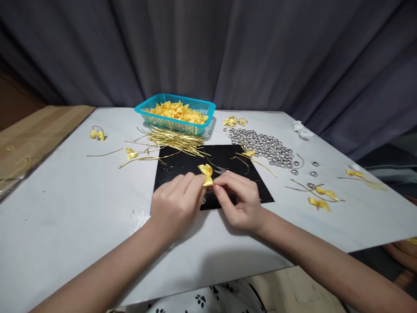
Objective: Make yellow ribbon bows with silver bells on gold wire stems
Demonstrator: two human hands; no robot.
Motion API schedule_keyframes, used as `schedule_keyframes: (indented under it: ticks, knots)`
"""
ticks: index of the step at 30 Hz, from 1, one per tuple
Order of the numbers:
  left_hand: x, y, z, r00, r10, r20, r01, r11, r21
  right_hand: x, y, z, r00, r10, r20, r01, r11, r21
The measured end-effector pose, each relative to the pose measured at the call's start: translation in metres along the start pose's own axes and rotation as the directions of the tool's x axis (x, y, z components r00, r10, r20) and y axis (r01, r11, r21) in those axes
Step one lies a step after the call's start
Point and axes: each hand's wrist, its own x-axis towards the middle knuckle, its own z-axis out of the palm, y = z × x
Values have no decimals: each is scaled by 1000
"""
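Note:
A yellow satin ribbon bow (pixel 207 174) is pinched in the fingers of my left hand (pixel 177 200), over a black mat (pixel 260 193). My right hand (pixel 239 200) is closed, thumb and forefinger pressed together at the bow's right edge; what lies between the fingertips is too small to make out. Scissor blades (pixel 220 170) stick out from behind my right hand, and I cannot tell whether it holds them or they lie on the mat. Below the bow, partly hidden by my left hand, a small silver piece (pixel 203 201) shows.
Behind the mat stand a turquoise basket (pixel 176 125) of yellow bows and a heap of gold cords (pixel 176 140). Silver teardrop-shaped pieces (pixel 263 145) spread at right. Loose bows (pixel 325 192) with cords lie at right, another looped bow (pixel 97 134) at left. Crumpled white tissue (pixel 301 129) sits back right.

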Motion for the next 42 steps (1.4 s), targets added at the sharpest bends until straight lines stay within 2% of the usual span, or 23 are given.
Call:
schedule_keyframes:
  ticks: [3, 7, 10, 13, 17, 21, 30, 40, 42]
  knots:
    - [0, 0, -1, 996, 92, 1, -92, 988, 125, 1, 0, 2, 1000, 24, 16, -24, 1000, -4]
    - [0, 3, -2, 993, 108, 53, -117, 973, 200, 3, 0, 5, 999, 43, -14, -43, 999, 9]
    - [1, 4, -2, 989, 140, 44, -147, 957, 249, 3, 1, 5, 999, 47, -17, -47, 999, 12]
    - [2, 3, -2, 993, 118, -2, -115, 975, 188, 2, 3, 4, 998, 69, -1, -68, 997, 40]
    - [-1, 2, 1, 998, -49, -49, 45, 996, -70, 2, 5, 2, 988, 141, 61, -148, 981, 122]
    - [-5, 1, 3, 990, -53, -134, 25, 979, -202, 4, 5, 0, 984, 147, 101, -164, 970, 182]
    - [-4, -2, 4, 954, 54, -295, -104, 982, -156, 4, 10, 1, 991, 25, 133, -56, 970, 235]
    - [-5, -8, 1, 961, 184, -205, -200, 978, -59, 1, 12, 4, 996, 19, 91, -40, 972, 233]
    - [-4, -8, 3, 955, 178, -238, -192, 981, -34, 0, 10, 4, 996, 49, 81, -66, 973, 219]
